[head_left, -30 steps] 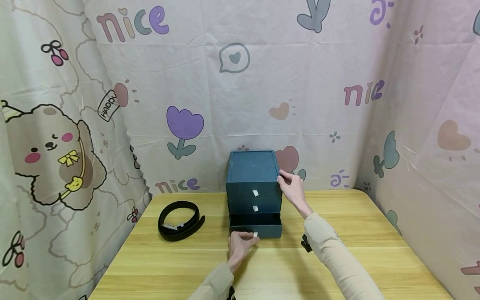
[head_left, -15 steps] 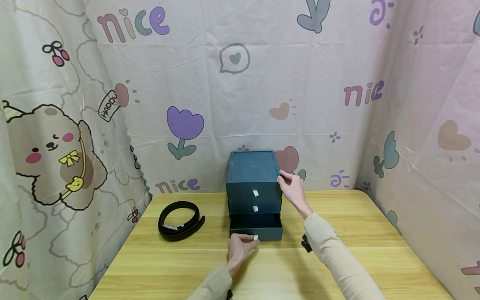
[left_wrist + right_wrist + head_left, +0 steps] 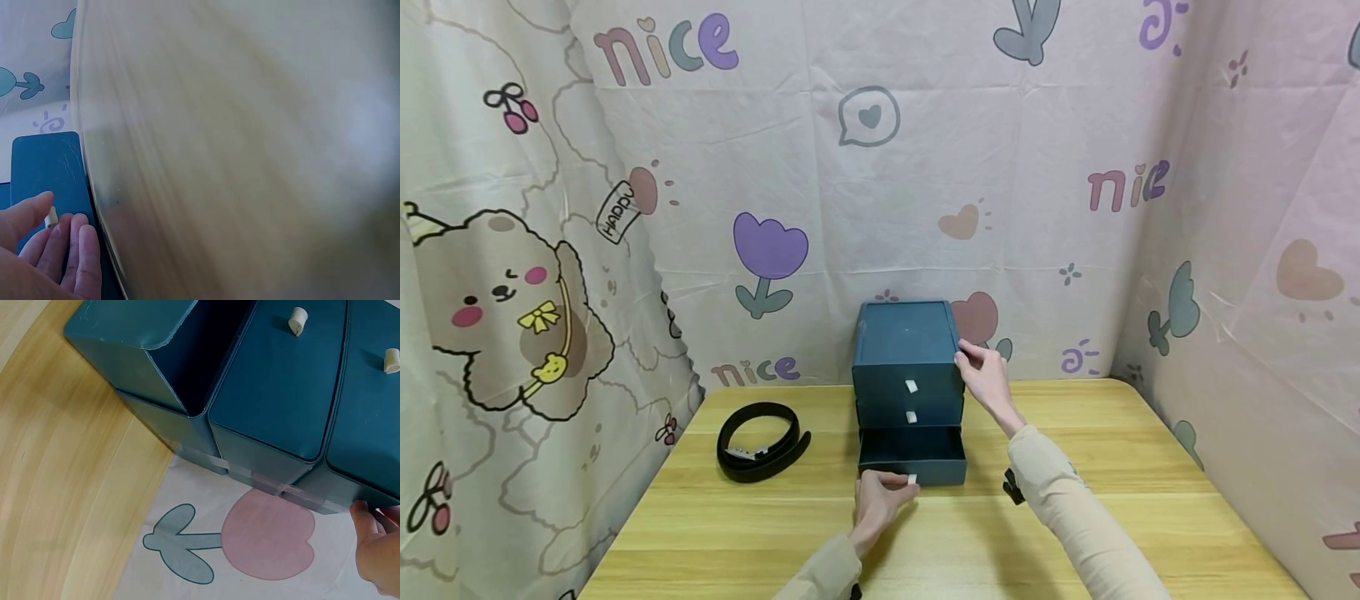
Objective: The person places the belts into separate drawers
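Note:
A dark blue three-drawer box (image 3: pixel 906 333) stands at the back of the table, its bottom drawer (image 3: pixel 942 472) pulled out and the upper two closed. The inside of that drawer looks dark and bare in the head view. My left hand (image 3: pixel 877 506) pinches the white pull tab (image 3: pixel 51 217) on its front between thumb and fingers. At the box's upper right edge, my right hand (image 3: pixel 987 377) holds on with thumb and fingertips; part of this hand falls outside the right wrist view. White tabs (image 3: pixel 298 320) also stick out from the upper drawers.
A coiled black belt (image 3: pixel 763 475) with a metal buckle lies on the wooden table (image 3: pixel 760 533), left of the box. Printed cloth (image 3: pixel 887 192) hangs close behind the box and along both sides.
My left hand has drawn the bottom drawer slightly farther out, toward me. The right hand has stayed at the box's upper right edge, and the belt has not moved.

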Demonstrator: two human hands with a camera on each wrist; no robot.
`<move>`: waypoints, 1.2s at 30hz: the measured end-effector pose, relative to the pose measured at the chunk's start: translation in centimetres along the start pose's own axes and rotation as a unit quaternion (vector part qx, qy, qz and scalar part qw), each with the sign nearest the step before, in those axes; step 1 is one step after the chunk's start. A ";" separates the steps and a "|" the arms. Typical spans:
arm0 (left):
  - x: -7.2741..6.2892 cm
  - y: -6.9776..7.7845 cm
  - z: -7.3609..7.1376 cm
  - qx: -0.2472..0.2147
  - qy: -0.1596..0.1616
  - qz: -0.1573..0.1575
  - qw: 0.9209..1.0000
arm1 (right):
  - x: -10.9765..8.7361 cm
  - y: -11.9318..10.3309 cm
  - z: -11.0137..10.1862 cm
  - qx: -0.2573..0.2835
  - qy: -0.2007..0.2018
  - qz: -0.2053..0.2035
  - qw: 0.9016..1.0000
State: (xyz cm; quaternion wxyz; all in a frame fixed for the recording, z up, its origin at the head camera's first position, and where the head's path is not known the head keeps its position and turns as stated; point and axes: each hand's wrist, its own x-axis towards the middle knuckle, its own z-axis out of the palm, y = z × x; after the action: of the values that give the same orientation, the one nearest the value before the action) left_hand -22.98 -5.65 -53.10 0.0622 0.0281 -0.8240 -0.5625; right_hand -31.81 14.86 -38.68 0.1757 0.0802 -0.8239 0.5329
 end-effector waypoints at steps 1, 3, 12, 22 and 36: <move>-0.1 0.0 0.0 0.001 -0.001 0.000 1.000 | 0.0 0.0 0.0 -0.001 0.000 0.001 1.000; -0.1 0.1 -0.1 0.003 -0.003 0.000 1.000 | 0.0 0.0 0.0 -0.004 0.000 0.003 1.000; -0.3 0.0 -0.2 0.021 -0.003 -0.001 1.000 | -0.1 -0.1 -0.1 -0.007 0.002 0.002 1.000; -0.5 0.0 -0.4 0.029 -0.009 0.013 0.999 | -0.1 -0.1 -0.1 -0.007 0.002 0.001 1.000; -0.9 -0.2 -0.6 0.023 -0.024 0.017 0.999 | 0.0 -0.1 -0.1 -0.010 0.002 0.000 1.000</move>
State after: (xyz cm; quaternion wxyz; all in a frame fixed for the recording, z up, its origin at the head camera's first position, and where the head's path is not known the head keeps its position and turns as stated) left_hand -21.97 -6.11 -53.12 0.0515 0.0016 -0.8381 -0.5431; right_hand -31.73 14.87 -38.59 0.1786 0.0776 -0.8286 0.5249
